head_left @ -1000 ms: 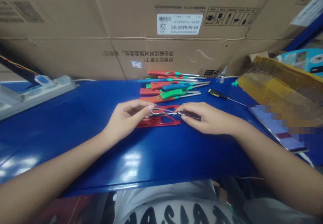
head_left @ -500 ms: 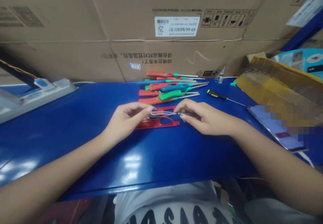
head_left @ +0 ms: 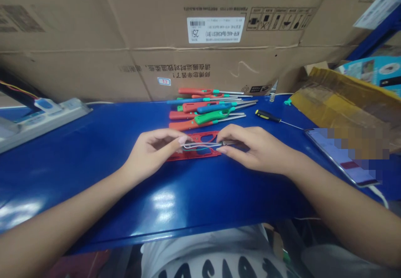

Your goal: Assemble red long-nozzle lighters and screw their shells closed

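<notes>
Between my hands a thin wired assembly point(head_left: 202, 145) stretches level, with white and green wires along it. My left hand point(head_left: 156, 147) pinches its left end between thumb and fingers. At its right end, my right hand point(head_left: 250, 146) grips the dark and metal part; the fingers partly hide it. Beneath the assembly, two red plastic shell halves point(head_left: 206, 153) lie on the blue table point(head_left: 194, 198), one behind the other, their left ends hidden by my left hand.
Behind the hands lies a pile of red, blue and green long lighters point(head_left: 213, 117). A screwdriver point(head_left: 267, 116), a phone point(head_left: 341, 157) and a taped yellow-brown package point(head_left: 351, 107) are at the right. A power strip point(head_left: 46, 121) sits at the left, large cardboard point(head_left: 94, 73) behind.
The view has shifted slightly. The wired assembly now sits a little lower in the picture, over the front red half, and both hands still hold it.
</notes>
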A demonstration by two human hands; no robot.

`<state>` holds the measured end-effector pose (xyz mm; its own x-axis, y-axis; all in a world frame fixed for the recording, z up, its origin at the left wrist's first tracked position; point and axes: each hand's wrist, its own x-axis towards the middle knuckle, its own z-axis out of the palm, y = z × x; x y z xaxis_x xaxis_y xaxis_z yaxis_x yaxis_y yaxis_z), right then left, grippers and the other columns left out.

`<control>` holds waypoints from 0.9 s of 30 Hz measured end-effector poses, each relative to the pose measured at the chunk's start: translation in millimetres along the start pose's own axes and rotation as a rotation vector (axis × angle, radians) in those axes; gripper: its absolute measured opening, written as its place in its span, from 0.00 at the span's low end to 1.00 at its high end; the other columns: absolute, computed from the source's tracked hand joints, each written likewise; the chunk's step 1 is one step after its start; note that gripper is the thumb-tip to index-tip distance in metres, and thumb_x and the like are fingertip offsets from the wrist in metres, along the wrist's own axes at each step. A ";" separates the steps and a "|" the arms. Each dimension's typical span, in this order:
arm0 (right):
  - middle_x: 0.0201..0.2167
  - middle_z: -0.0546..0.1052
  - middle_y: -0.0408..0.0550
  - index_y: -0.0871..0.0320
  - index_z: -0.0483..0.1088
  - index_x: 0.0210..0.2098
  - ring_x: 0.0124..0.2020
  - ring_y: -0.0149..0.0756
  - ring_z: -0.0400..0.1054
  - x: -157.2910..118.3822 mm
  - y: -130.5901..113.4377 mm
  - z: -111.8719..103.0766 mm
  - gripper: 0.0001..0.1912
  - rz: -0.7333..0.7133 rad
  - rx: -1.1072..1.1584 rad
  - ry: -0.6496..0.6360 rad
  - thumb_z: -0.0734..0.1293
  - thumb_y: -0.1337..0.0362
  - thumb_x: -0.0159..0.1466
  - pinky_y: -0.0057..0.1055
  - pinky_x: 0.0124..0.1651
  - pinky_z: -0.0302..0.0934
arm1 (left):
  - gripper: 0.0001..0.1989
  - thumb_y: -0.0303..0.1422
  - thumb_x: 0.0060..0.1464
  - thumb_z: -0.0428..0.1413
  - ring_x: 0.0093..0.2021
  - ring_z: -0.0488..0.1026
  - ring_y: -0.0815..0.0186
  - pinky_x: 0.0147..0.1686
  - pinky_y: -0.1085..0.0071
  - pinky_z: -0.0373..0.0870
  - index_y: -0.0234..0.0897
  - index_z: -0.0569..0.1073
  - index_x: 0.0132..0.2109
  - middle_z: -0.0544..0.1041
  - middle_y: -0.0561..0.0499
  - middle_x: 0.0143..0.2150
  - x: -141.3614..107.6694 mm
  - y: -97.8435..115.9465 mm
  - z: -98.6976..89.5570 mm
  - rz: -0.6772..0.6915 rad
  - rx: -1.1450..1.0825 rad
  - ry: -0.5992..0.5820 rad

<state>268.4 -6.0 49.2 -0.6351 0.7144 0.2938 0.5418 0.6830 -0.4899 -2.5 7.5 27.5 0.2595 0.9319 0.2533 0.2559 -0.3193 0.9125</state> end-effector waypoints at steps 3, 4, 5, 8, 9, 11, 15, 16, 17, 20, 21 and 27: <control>0.41 0.81 0.45 0.53 0.67 0.47 0.38 0.34 0.75 -1.1 -0.2 0.4 0.09 -0.058 -0.078 0.036 0.62 0.57 0.72 0.27 0.39 0.61 | 0.13 0.44 0.52 0.66 0.32 0.79 0.65 0.36 0.69 0.78 0.38 0.81 0.32 0.83 0.49 0.33 -1.0 -0.5 0.0 0.023 -0.007 -0.012; 0.41 0.81 0.45 0.53 0.67 0.47 0.38 0.33 0.75 -1.4 -0.6 0.2 0.08 -0.071 -0.089 0.038 0.61 0.57 0.72 0.27 0.39 0.61 | 0.13 0.44 0.53 0.66 0.31 0.78 0.65 0.36 0.70 0.78 0.38 0.81 0.32 0.83 0.49 0.33 -1.1 -0.4 0.0 0.022 -0.007 -0.017; 0.41 0.81 0.45 0.53 0.67 0.47 0.38 0.33 0.75 -1.5 -1.1 -0.1 0.08 -0.081 -0.098 0.037 0.61 0.57 0.72 0.27 0.38 0.61 | 0.13 0.43 0.53 0.66 0.31 0.78 0.65 0.35 0.70 0.77 0.38 0.81 0.32 0.83 0.50 0.33 -1.2 -0.2 0.1 0.021 -0.006 -0.021; 0.39 0.81 0.45 0.54 0.68 0.46 0.35 0.32 0.74 -1.0 -3.2 -1.2 0.10 -0.094 -0.117 0.018 0.60 0.55 0.73 0.28 0.36 0.58 | 0.12 0.42 0.53 0.66 0.30 0.78 0.66 0.33 0.72 0.77 0.38 0.81 0.32 0.83 0.50 0.33 -1.1 0.1 0.1 0.025 -0.010 -0.018; 0.36 0.80 0.44 0.54 0.68 0.44 0.34 0.32 0.73 -0.6 -3.8 -1.4 0.11 -0.091 -0.126 0.016 0.60 0.55 0.73 0.28 0.35 0.57 | 0.11 0.42 0.53 0.66 0.30 0.77 0.67 0.32 0.72 0.77 0.38 0.81 0.32 0.83 0.50 0.33 -1.1 0.0 0.1 0.027 -0.015 -0.017; 0.31 0.78 0.44 0.55 0.69 0.41 0.31 0.32 0.70 0.2 -5.0 -1.9 0.12 -0.085 -0.149 0.019 0.59 0.55 0.73 0.29 0.34 0.54 | 0.10 0.41 0.53 0.66 0.30 0.77 0.68 0.32 0.73 0.76 0.38 0.81 0.32 0.83 0.50 0.34 -1.1 -0.5 0.2 0.031 -0.023 -0.022; 0.26 0.74 0.43 0.55 0.70 0.37 0.28 0.32 0.66 0.9 -7.1 -2.7 0.12 -0.098 -0.212 0.017 0.58 0.58 0.71 0.30 0.33 0.50 | 0.10 0.40 0.53 0.66 0.30 0.78 0.67 0.33 0.72 0.77 0.38 0.81 0.32 0.83 0.50 0.33 -1.3 -0.3 1.0 0.033 -0.016 -0.041; 0.26 0.73 0.43 0.55 0.70 0.36 0.28 0.33 0.65 0.8 -7.7 -2.8 0.12 -0.100 -0.229 0.019 0.58 0.59 0.71 0.31 0.32 0.49 | 0.10 0.41 0.53 0.67 0.30 0.78 0.67 0.33 0.72 0.77 0.38 0.81 0.32 0.83 0.50 0.33 -1.5 0.2 1.4 0.030 -0.015 -0.045; 0.25 0.72 0.43 0.55 0.70 0.35 0.27 0.33 0.64 0.8 -8.2 -2.9 0.12 -0.098 -0.247 0.024 0.58 0.59 0.71 0.31 0.32 0.49 | 0.11 0.41 0.53 0.67 0.30 0.78 0.66 0.33 0.72 0.77 0.38 0.81 0.31 0.83 0.50 0.33 -1.6 0.8 1.9 0.029 -0.014 -0.047; 0.24 0.72 0.42 0.55 0.70 0.35 0.27 0.32 0.64 0.5 -9.0 -2.7 0.12 -0.101 -0.278 0.048 0.59 0.60 0.70 0.31 0.32 0.48 | 0.09 0.39 0.53 0.66 0.31 0.78 0.67 0.34 0.73 0.77 0.38 0.81 0.32 0.83 0.50 0.33 -2.1 2.3 2.8 0.041 -0.022 -0.049; 0.25 0.73 0.42 0.55 0.70 0.35 0.27 0.32 0.65 0.5 -8.9 -2.5 0.11 -0.102 -0.276 0.051 0.59 0.60 0.70 0.31 0.32 0.49 | 0.08 0.38 0.53 0.66 0.31 0.78 0.67 0.34 0.74 0.77 0.38 0.81 0.32 0.83 0.51 0.33 -2.2 2.5 2.9 0.047 -0.028 -0.050; 0.36 0.80 0.41 0.54 0.69 0.44 0.33 0.31 0.72 0.5 -6.6 -0.9 0.08 -0.080 -0.199 0.020 0.60 0.60 0.71 0.29 0.33 0.51 | 0.06 0.35 0.53 0.66 0.31 0.78 0.69 0.34 0.76 0.75 0.38 0.82 0.34 0.83 0.51 0.34 -2.0 0.8 0.5 0.043 -0.043 -0.047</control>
<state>265.0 -10.0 53.3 -0.6705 0.6584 0.3419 0.5897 0.7526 -0.2929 -2.3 5.4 27.5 0.3130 0.9081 0.2782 0.2033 -0.3502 0.9143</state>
